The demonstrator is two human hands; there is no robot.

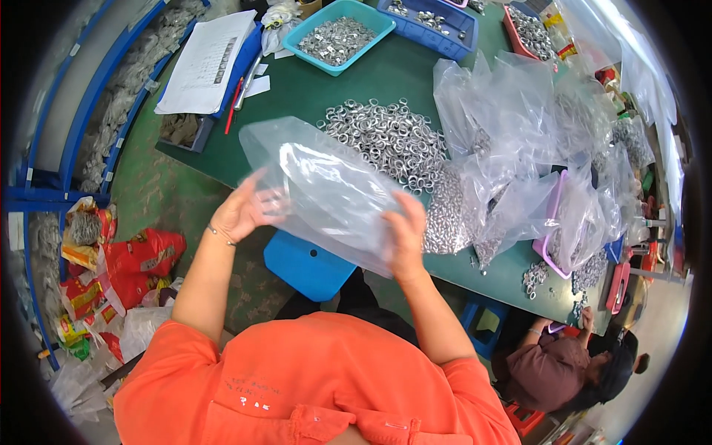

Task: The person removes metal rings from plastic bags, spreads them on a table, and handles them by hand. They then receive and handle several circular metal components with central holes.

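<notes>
A large clear plastic bag (pixel 326 185) is held up in front of me, over the table's near edge. My right hand (pixel 404 233) grips its right end, with thumb and fingers closed on the film. At the bag's left end is my left hand (pixel 252 205), its fingers apart and slightly blurred, partly seen through the plastic. Just beyond the bag, a heap of silvery metal rings (pixel 389 137) lies loose on the green table (pixel 282 96). Right of my right hand sits a clear bag full of small metal parts (pixel 447 215).
A turquoise tray (pixel 337 70) and a blue tray (pixel 452 46) of metal parts stand at the back. Papers (pixel 208 63) lie back left. More filled plastic bags (pixel 504 111) crowd the right. A blue stool (pixel 308 263) is below the table edge. Another person (pixel 556 363) sits at the lower right.
</notes>
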